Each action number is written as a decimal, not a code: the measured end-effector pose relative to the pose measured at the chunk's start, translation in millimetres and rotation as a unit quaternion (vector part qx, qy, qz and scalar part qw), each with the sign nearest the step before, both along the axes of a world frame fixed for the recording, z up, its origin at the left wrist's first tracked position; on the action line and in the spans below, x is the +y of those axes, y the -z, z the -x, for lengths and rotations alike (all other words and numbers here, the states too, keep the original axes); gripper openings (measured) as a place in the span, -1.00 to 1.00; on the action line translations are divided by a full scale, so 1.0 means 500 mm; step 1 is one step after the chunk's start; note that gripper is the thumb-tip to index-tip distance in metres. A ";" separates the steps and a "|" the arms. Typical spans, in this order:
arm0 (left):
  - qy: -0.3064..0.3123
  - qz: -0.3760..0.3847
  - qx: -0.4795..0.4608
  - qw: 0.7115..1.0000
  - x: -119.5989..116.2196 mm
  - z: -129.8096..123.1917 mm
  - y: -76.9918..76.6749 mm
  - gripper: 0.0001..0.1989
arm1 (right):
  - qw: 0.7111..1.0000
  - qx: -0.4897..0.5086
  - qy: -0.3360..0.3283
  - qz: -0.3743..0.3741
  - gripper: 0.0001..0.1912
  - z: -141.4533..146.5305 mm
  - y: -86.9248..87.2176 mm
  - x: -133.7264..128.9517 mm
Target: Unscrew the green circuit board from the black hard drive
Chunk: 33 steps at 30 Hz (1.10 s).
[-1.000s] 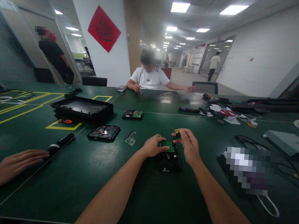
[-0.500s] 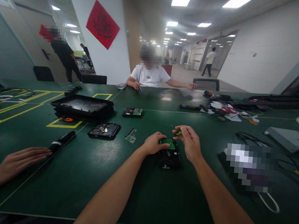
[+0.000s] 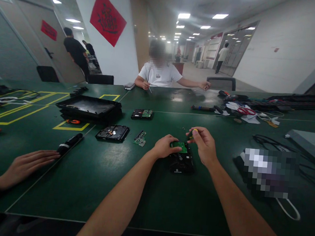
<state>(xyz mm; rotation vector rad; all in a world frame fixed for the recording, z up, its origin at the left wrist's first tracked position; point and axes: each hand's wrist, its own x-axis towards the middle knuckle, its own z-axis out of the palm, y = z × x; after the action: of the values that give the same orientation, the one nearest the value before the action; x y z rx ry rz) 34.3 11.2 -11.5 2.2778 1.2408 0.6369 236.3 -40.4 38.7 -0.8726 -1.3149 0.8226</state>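
A black hard drive [image 3: 181,163] with a green circuit board [image 3: 181,146] at its far end lies on the green table [image 3: 129,189]. My left hand [image 3: 166,146] grips the drive's left side, its thumb over the board. Pinched in my right hand [image 3: 203,144] is a small yellow and dark screwdriver [image 3: 191,134], held above the far right corner of the drive; its tip is too small to make out. To the left lie a loose circuit board [image 3: 140,138], an open drive [image 3: 113,133] and another drive [image 3: 142,114].
At left, another person's hand [image 3: 32,164] touches a black cylindrical tool [image 3: 70,144]. Black trays [image 3: 89,106] stand beyond. A seated person [image 3: 160,74] faces me. At right are a blurred-out object [image 3: 265,171], cables and a grey box [image 3: 309,143].
The view has shifted slightly. My left hand still holds the drive, and my right hand keeps the screwdriver over its far right corner. The walking people in the background have moved.
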 end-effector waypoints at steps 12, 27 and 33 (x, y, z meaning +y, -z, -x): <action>0.000 -0.006 0.006 1.000 -0.002 -0.001 -0.002 -0.41 | 0.999 -0.028 -0.015 -0.010 -0.63 0.000 0.007 -0.004; 0.010 -0.005 -0.015 1.000 0.003 0.001 0.007 -0.43 | 0.998 -0.027 -0.048 -0.004 -0.68 0.001 -0.005 -0.012; 0.010 -0.004 -0.006 1.000 0.005 0.001 0.008 -0.44 | 0.999 0.002 -0.054 -0.007 -0.63 -0.002 0.001 -0.005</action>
<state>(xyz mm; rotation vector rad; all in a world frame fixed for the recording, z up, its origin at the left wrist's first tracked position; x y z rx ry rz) 33.7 13.7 -15.3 2.2874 1.2113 0.6483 237.1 -42.7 38.3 -0.7942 -1.3723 0.8980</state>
